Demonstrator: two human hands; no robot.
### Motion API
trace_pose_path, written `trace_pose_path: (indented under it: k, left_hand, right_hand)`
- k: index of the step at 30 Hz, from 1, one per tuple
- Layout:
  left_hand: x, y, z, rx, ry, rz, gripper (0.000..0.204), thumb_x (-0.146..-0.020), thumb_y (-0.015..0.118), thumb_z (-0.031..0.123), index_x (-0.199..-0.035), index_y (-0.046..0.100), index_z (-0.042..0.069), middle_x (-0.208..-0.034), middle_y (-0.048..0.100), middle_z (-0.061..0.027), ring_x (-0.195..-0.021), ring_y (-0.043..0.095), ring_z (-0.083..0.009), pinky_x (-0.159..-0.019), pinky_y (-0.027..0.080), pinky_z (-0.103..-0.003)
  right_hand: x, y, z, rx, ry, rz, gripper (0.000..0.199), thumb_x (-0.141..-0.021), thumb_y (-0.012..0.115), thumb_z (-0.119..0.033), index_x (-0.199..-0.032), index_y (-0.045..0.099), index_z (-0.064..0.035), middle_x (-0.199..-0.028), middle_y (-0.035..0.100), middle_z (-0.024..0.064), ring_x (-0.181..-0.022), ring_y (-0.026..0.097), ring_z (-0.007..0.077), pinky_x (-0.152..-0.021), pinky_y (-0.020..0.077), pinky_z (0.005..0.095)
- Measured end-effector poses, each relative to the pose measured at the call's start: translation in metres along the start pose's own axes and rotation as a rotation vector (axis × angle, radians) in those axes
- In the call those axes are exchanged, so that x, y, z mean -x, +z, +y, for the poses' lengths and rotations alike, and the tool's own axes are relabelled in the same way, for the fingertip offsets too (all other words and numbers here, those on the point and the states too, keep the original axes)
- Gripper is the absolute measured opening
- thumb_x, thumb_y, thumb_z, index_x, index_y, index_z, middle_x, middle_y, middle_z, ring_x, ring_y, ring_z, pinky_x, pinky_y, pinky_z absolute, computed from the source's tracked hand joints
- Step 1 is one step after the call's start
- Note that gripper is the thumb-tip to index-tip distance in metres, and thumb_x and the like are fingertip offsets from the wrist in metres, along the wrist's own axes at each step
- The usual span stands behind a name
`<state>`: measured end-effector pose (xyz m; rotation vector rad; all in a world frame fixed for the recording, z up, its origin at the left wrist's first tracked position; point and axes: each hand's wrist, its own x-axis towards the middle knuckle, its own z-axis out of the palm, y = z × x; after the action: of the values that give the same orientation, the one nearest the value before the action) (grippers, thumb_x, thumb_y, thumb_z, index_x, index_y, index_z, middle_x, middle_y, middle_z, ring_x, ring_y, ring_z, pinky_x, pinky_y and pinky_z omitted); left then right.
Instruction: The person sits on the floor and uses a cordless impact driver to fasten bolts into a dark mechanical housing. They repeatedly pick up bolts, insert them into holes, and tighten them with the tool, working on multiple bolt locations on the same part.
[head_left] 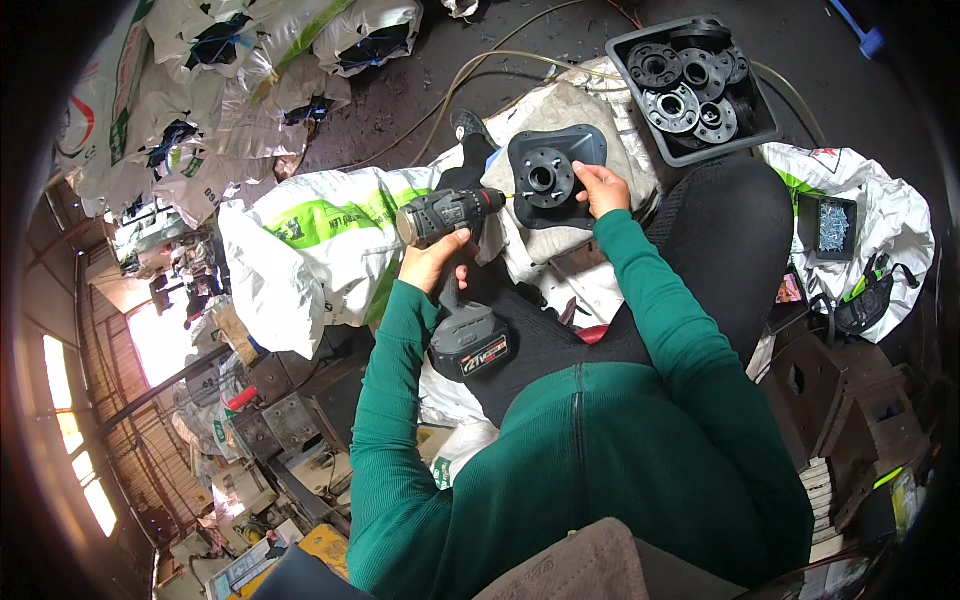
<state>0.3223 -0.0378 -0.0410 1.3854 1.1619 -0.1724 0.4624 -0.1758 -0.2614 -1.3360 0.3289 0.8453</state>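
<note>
And here's the left grip [428, 263], wrapped firmly around the handle of a black cordless drill [440, 217], thumb up under the motor housing! The chunky battery [468, 340] hangs below that hand, over the person's lap, while the chuck [491, 201] points right, straight toward the work. Just off the chuck, the slim bit comes up to the left side of the black square base [590, 146]; whether it touches, I can't tell from here.

Now to the centre: a round black flange [560, 164] sits face up on that base, its hub hole showing, to the right of the drill and beyond the left grip. Over on its right edge, here's the right grip [604, 190], thumb and fingers drawn in at the rim. Are they pinching the flange or merely steadying it? The contact is too small to call!

Beneath it all, pale cloth [625, 150] spreads under the base, between the dark-clad legs. Up and to the right, well apart from the drill, a grey bin [735, 150] carries more round parts [702, 72]. Farther right, a small dark box [832, 254] holds a heap of silvery screws [832, 225].
</note>
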Motion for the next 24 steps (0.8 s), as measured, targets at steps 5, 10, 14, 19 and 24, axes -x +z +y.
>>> trace_pose_path:
  k: [5, 10, 14, 19, 24]
  left_hand:
    - [-0.001, 0.0, -0.001, 0.013, -0.043, 0.016, 0.033, -0.078, 0.065, 0.022, -0.1, 0.052, 0.001, -0.077, 0.06, -0.0141, -0.045, 0.05, -0.0131, -0.039, 0.045, -0.026]
    - [-0.002, 0.0, -0.001, 0.047, -0.033, 0.012, 0.027, -0.077, 0.067, 0.019, -0.093, 0.055, 0.001, -0.073, 0.06, -0.0121, -0.044, 0.05, -0.0128, -0.039, 0.046, -0.027]
    - [-0.004, 0.002, 0.002, 0.041, -0.039, -0.006, 0.026, -0.077, 0.067, 0.019, -0.092, 0.055, 0.001, -0.073, 0.06, -0.0116, -0.044, 0.051, -0.0131, -0.039, 0.046, -0.027]
    - [-0.011, 0.004, 0.01, -0.219, 0.06, -0.001, 0.022, -0.074, 0.069, 0.014, -0.089, 0.058, 0.002, -0.07, 0.06, -0.008, -0.044, 0.052, -0.0127, -0.039, 0.044, -0.027]
    - [-0.02, 0.003, 0.015, -0.571, 0.255, -0.017, 0.027, -0.072, 0.069, 0.014, -0.096, 0.061, 0.005, -0.076, 0.062, -0.0061, -0.052, 0.057, -0.0119, -0.047, 0.046, -0.027]
  right_hand:
    - [-0.001, -0.001, -0.003, -0.121, 0.107, 0.01, 0.029, -0.085, 0.058, -0.032, -0.09, 0.067, -0.0047, -0.053, 0.043, -0.0055, -0.044, 0.044, 0.0047, -0.035, 0.0245, 0.0196]
    - [0.0, 0.001, -0.004, -0.02, 0.059, 0.034, 0.033, -0.084, 0.06, -0.035, -0.089, 0.067, -0.0032, -0.051, 0.042, -0.0053, -0.043, 0.042, 0.0047, -0.035, 0.025, 0.0201]
    - [0.001, 0.004, -0.001, -0.002, -0.002, 0.031, 0.036, -0.079, 0.067, -0.036, -0.087, 0.067, -0.0013, -0.055, 0.049, -0.0036, -0.043, 0.04, 0.0052, -0.039, 0.0292, 0.0204]
    - [-0.004, 0.01, 0.01, 0.047, -0.057, 0.02, 0.036, -0.075, 0.071, -0.035, -0.084, 0.066, -0.0004, -0.059, 0.053, -0.0022, -0.045, 0.04, 0.0055, -0.042, 0.0323, 0.0205]
    - [-0.007, 0.015, 0.016, 0.18, -0.067, 0.044, 0.037, -0.072, 0.072, -0.039, -0.081, 0.067, -0.0033, -0.069, 0.063, 0.0062, -0.065, 0.056, 0.0147, -0.064, 0.0446, 0.0286]
